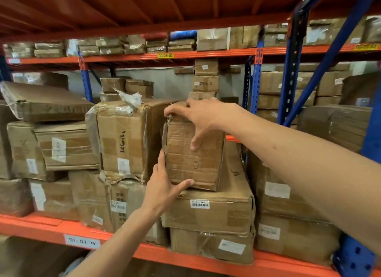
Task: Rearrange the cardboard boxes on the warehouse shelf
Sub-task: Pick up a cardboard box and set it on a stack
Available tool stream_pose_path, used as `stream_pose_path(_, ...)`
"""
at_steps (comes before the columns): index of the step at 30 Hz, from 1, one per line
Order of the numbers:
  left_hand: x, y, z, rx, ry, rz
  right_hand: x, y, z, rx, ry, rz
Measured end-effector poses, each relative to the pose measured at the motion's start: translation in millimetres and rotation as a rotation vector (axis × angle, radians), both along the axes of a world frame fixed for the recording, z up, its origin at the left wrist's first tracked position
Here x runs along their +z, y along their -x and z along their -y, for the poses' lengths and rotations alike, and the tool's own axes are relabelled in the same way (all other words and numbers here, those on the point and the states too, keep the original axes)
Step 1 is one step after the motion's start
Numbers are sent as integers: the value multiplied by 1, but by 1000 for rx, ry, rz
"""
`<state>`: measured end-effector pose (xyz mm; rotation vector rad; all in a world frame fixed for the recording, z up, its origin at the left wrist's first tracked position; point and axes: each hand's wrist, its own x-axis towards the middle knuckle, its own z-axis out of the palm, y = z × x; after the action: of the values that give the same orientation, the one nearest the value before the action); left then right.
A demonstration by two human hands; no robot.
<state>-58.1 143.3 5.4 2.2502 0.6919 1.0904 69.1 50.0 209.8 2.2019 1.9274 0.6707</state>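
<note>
A small taped cardboard box (195,159) stands upright on a wide flat box with a barcode label (210,210) in the middle of the shelf. My right hand (198,116) grips its top edge, thumb down on the front face. My left hand (165,186) holds its lower left corner, thumb under the bottom edge. Just left of it stands a bigger, crumpled box with black handwriting (123,140), its side touching or nearly touching the small box.
Stacked cardboard boxes fill the shelf on the left (61,151) and right (288,215). An orange beam (51,225) runs along the front edge, with blue uprights (290,74) on the right. Small boxes (206,83) are stacked behind. Another loaded shelf (165,56) lies above.
</note>
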Motion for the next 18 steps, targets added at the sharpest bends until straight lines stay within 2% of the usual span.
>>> stream_pose_path(5,9,-19,-14,-194,145,51,-3,-26,24,-8,-107,-35)
stream_pose_path(12,17,-42,-20,-535,665,222,0,-47,53,-168,-139,-47)
stream_pose_path(15,24,-48,-21,-610,751,266,1,-46,62,-219,-124,-48)
stream_pose_path(18,21,-52,-12,-627,724,370,1,-46,74,-221,-139,-44)
